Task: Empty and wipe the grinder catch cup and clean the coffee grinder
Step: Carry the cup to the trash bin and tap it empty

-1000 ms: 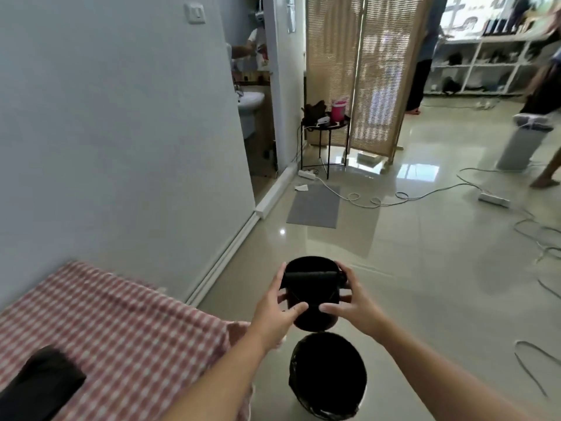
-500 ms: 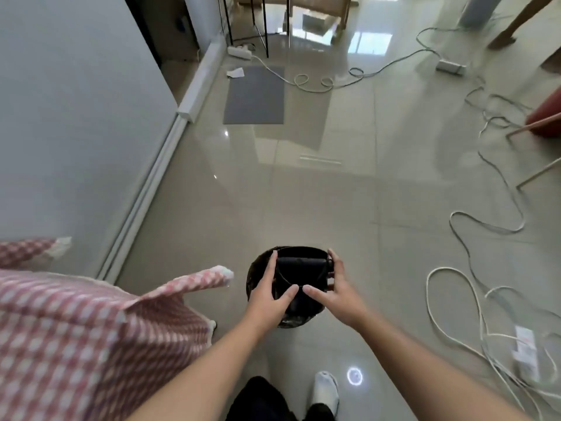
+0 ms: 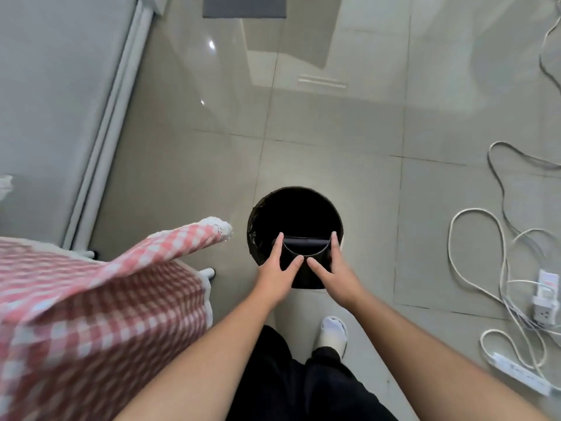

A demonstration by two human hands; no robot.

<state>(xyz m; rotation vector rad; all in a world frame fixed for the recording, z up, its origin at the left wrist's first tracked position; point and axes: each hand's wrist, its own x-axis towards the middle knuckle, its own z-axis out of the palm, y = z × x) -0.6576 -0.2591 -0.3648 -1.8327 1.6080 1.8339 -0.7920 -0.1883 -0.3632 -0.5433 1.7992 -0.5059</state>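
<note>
Glossy grey tiled floor (image 3: pixel 334 141) with light reflections, pale wall (image 3: pixel 54 86) at left, red-checked tablecloth (image 3: pixel 91 299), white cables (image 3: pixel 485 268), grey mat (image 3: pixel 244 6) at top edge

Both hands (image 3: pixel 306 276) gripping cup (image 3: pixel 305 253) over bin (image 3: pixel 267 208)

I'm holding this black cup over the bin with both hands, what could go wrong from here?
The cup sits at the near rim of the bin, so grounds may spill onto the floor. Only the fingertips of the left hand and right hand pinch it, so it could slip in. Loose cables lie nearby; tripping is possible.
</note>
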